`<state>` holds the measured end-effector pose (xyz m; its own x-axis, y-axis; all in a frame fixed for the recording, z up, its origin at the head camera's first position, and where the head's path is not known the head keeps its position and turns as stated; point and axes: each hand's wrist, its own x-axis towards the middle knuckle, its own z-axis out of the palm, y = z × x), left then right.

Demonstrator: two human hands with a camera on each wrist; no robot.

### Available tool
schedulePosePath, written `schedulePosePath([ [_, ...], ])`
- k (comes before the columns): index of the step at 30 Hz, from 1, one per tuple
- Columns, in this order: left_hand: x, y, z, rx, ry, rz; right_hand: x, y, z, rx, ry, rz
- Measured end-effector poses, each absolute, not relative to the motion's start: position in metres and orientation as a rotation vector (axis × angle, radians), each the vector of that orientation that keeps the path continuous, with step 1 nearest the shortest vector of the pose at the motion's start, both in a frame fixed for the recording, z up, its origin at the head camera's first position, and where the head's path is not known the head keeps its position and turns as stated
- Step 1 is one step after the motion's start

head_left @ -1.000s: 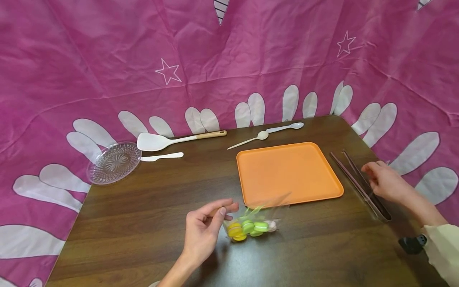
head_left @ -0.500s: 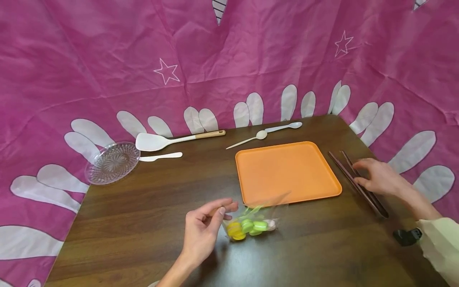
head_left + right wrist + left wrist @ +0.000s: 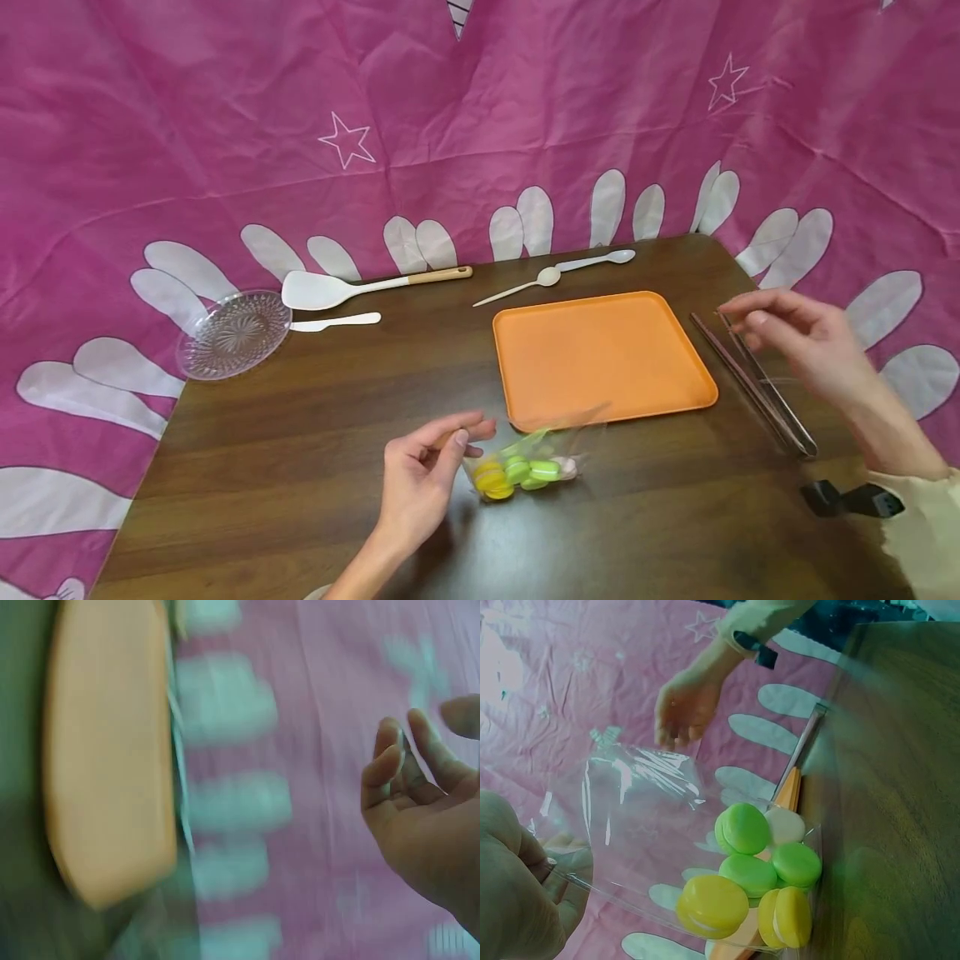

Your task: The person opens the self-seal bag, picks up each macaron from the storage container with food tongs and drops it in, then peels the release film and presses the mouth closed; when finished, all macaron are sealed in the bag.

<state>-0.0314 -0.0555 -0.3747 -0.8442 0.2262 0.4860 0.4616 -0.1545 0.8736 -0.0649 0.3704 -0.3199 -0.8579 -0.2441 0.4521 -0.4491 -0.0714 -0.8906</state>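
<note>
My left hand [image 3: 420, 475] pinches the edge of a clear plastic bag [image 3: 641, 799] between thumb and fingers. Inside the bag, yellow, green and whitish macarons [image 3: 742, 829] sit low, close over the table. Over at the right, my bare right hand [image 3: 817, 346] hovers with loosely bent fingers and nothing between them. A pair of metal tongs [image 3: 795, 437] lies on the table below it, and the hand overlaps the far end of one arm in the head view. The right wrist view is blurred, but its fingers [image 3: 390, 769] show holding nothing.
An orange tray [image 3: 600, 358] lies between the hands, just beyond the bag. Behind it are two small spoons [image 3: 549, 277]. A white spatula [image 3: 318, 292], a white knife [image 3: 337, 322] and a clear patterned plate [image 3: 236, 336] lie at the left. Pink cloth hangs behind the table.
My right hand first moved left over the tongs, then rose a little away from them, while the tongs stayed on the table. The left hand and the bag have barely moved.
</note>
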Motion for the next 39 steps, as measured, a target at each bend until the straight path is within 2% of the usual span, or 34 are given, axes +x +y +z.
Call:
schedulePosePath([
  [2, -0.031, -0.056, -0.374, -0.801, -1.91, -2.118, -0.055, 0.336, -0.323, 0.727, -2.314, 1.72],
  [4, -0.03, -0.056, -0.374, -0.8, -1.903, -2.109, -0.048, 0.304, -0.331, 0.797, -2.493, 1.548],
  [7, -0.03, -0.055, -0.375, -0.784, -1.907, -2.112, -0.044, 0.268, -0.346, 0.948, -2.544, 1.534],
  [11, -0.031, -0.054, -0.377, -0.807, -1.874, -2.091, -0.042, 0.243, -0.358, 0.975, -2.452, 1.62],
  [24, -0.044, -0.061, -0.38, -0.705, -1.9, -1.97, -0.05, 0.221, -0.361, 0.722, -2.301, 1.683],
  [39, -0.061, -0.073, -0.381, -0.863, -1.904, -2.065, -0.06, 0.226, -0.363, 0.901, -2.239, 1.79],
])
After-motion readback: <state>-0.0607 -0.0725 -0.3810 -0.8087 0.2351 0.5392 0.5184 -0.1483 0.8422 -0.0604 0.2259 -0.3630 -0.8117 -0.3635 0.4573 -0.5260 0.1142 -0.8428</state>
